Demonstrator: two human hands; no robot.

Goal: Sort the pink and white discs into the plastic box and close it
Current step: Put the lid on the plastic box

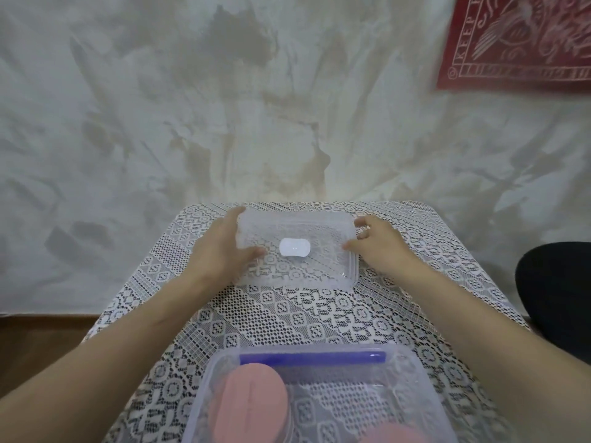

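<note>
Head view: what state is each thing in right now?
Plastic box: open, lid off.
Pink discs: inside the box.
Lid: off the box, at the table's far end.
Left hand: grips the lid's left edge.
Right hand: grips the lid's right edge.

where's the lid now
In the head view, the clear lid sits at the far middle of the table, held between the left hand and right hand, beyond the open box.

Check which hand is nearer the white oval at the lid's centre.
Left. The left hand grips the lid at its left edge, thumb just left of the white oval; the right hand holds the right edge, thumb farther off.
</note>
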